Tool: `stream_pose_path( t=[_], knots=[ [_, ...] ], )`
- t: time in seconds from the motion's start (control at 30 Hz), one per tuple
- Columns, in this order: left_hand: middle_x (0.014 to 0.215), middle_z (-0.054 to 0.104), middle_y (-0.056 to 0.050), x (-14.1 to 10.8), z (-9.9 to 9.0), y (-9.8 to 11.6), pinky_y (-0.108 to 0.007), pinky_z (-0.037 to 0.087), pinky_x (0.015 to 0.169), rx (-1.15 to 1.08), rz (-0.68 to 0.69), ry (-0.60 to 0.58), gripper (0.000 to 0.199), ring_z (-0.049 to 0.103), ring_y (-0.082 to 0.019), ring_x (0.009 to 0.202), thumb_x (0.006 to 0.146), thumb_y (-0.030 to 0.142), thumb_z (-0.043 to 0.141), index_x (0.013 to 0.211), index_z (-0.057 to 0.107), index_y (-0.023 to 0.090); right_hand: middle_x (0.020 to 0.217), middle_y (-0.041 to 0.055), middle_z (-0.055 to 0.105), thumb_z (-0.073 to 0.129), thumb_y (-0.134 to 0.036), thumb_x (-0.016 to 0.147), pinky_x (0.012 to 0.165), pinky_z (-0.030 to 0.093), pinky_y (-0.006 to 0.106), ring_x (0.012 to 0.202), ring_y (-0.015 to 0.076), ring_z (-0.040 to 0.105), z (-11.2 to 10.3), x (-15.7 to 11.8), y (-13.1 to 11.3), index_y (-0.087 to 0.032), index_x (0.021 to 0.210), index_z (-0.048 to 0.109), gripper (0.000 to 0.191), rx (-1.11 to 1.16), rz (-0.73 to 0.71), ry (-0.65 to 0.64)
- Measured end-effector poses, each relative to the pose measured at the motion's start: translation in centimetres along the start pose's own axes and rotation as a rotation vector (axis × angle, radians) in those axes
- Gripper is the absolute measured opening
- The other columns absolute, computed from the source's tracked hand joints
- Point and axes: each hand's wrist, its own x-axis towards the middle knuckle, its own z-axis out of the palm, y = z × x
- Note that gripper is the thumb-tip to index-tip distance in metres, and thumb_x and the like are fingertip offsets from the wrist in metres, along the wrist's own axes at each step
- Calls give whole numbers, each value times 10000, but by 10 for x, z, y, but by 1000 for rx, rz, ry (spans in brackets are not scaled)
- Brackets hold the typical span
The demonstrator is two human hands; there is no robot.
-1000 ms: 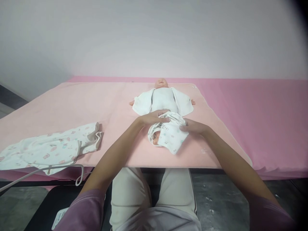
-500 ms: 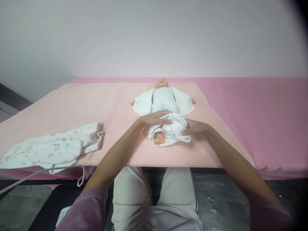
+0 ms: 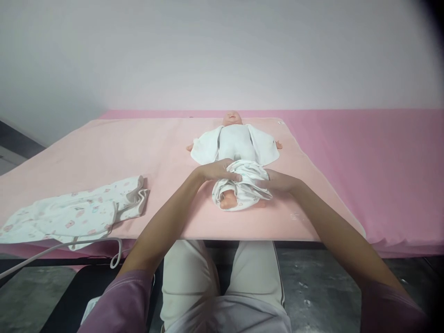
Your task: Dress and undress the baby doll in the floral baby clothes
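A baby doll (image 3: 232, 118) lies on its back on a peach mat, its head away from me and its arms spread. White cloth (image 3: 236, 140) covers its chest and upper arms. Bunched white printed cloth (image 3: 250, 181) surrounds its lower legs, and its feet (image 3: 228, 200) show at the near end. My left hand (image 3: 222, 170) grips the left side of this bunched cloth, thumb on top. My right hand (image 3: 275, 180) holds the cloth's right side, with its fingertips partly hidden in the folds.
A folded white printed garment (image 3: 76, 210) lies at the left on the peach mat (image 3: 163, 148). A white cable (image 3: 62, 246) curls by the near left edge. Pink sheeting (image 3: 374, 171) extends to the right. A black chair (image 3: 65, 296) stands below the left edge.
Both hands have shifted slightly to the left. The printed cloth is gathered more tightly, and the doll's right-hand foot now shows beneath it.
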Motion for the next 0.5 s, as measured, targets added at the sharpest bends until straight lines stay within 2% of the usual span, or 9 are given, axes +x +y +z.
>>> stream_pose_path(
  t=[0.07,0.13,0.2,0.33,0.4,0.5],
  knots=[
    [953,783,-68,0,1,-1,-346,573,844,7,26,5,550,723,-259,929,780,637,933,999,809,148,1032,79,775,898,-729,833,867,595,340,957,242,704,-3,0,1,-156,1218,762,705,3,-17,-51],
    [1009,797,-84,1,2,-2,-363,583,896,6,38,6,583,736,-273,975,802,671,909,1034,807,147,1032,75,771,924,-722,801,813,598,325,924,235,704,-6,1,3,-160,1268,742,753,12,-35,-41],
    [1039,805,-97,0,3,-3,-370,588,904,-13,35,10,616,741,-283,996,794,683,914,1072,805,145,1077,77,782,957,-696,767,873,619,357,988,261,727,-6,2,4,-177,1361,716,825,33,-58,-12],
    [1063,812,-105,-5,8,1,-378,594,900,-50,15,59,656,748,-299,1029,793,688,915,1134,806,138,1262,100,792,1030,-537,719,1117,581,444,1250,325,720,1,2,-2,-204,1468,684,889,89,-84,37],
    [1096,816,-102,-10,15,6,-395,602,925,-57,-2,96,681,752,-317,1072,786,681,921,1191,806,145,1357,94,777,1006,-467,770,1179,552,459,1308,318,706,7,1,-9,-220,1464,695,800,103,-56,103],
    [1231,811,-85,-20,32,16,-423,599,1017,13,-35,172,735,739,-343,1208,774,612,955,1354,771,199,1383,75,777,898,-460,891,1200,540,483,1301,308,713,21,-1,-23,-231,1408,739,588,81,-26,215]
  ],
)
